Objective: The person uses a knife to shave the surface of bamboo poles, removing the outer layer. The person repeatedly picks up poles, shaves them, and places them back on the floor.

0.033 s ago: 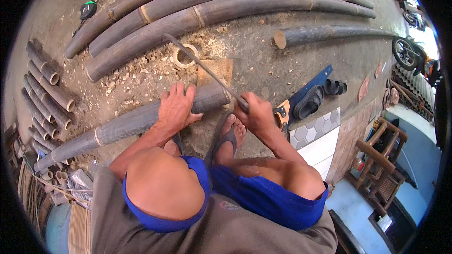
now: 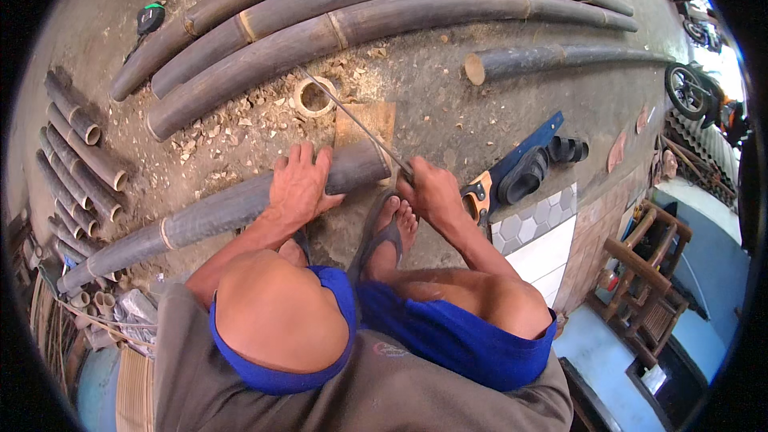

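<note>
My left hand point(image 2: 298, 184) lies spread over a dark bamboo pole point(image 2: 216, 214) and presses on it near its cut end. The pole slants from the far end at lower left up to my feet, its right end resting by a small wooden board point(image 2: 366, 122). In my right hand point(image 2: 434, 192), fingers wrapped round its grip, is a long thin dark blade point(image 2: 349, 110). It passes over the pole's end and points up and left. Close to its tip sits a short pale bamboo ring point(image 2: 315, 97) among chips.
Several long bamboo poles point(image 2: 384, 22) lie across the far floor, with a shorter pole point(image 2: 552, 60) at right. Cut bamboo pieces point(image 2: 86, 162) are at left, a tape measure point(image 2: 150, 19) beyond. A handsaw point(image 2: 524, 146) and black sandals point(image 2: 526, 176) lie right of my hand.
The blade has turned and looks thinner; its tip has shifted slightly right and down. My right hand has tilted a little with it. The left hand and the pole stay nearly still.
</note>
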`<state>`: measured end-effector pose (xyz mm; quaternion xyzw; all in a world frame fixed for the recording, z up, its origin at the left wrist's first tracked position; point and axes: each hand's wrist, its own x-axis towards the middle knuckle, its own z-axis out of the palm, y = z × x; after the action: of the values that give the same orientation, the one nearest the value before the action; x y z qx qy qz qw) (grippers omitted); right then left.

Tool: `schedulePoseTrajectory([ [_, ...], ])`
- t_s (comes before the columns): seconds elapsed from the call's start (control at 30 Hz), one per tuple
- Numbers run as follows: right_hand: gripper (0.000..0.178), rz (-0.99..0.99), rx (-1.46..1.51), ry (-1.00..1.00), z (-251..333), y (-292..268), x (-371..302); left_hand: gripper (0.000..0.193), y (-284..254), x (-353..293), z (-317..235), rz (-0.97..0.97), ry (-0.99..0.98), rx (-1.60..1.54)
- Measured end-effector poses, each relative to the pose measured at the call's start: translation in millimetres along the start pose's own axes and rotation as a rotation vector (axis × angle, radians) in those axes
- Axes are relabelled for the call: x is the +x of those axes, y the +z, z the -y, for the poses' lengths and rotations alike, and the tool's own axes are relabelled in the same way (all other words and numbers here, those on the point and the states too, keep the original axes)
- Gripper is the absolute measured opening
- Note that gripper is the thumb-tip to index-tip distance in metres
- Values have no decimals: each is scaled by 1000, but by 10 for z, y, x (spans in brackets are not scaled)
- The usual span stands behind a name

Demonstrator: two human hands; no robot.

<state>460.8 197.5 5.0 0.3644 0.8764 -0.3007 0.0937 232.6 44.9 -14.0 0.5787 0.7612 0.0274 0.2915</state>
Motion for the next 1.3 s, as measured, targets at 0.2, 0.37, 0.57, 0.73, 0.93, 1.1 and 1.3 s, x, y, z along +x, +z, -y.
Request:
schedulePoseTrajectory([
  [0.2,31,-146,188,-98,104,-170,-27,95,65,-67,-28,-7,-20,62],
  [0.37,29,-33,67,6,-166,104,51,95,51,8,-25,-31,11,86],
  [0.57,29,-52,78,63,-244,196,35,87,-43,87,47,84,-58,-121],
  [0.73,31,-213,289,-128,168,-158,-51,92,19,83,45,43,-47,-6],
  [0.93,28,70,-48,196,-180,152,57,93,7,124,31,32,-13,7],
  [1.1,27,-242,250,-193,203,-233,-23,89,54,32,17,4,-20,26],
  [1.3,26,101,-94,167,-197,103,54,87,34,39,-45,-37,23,69],
])
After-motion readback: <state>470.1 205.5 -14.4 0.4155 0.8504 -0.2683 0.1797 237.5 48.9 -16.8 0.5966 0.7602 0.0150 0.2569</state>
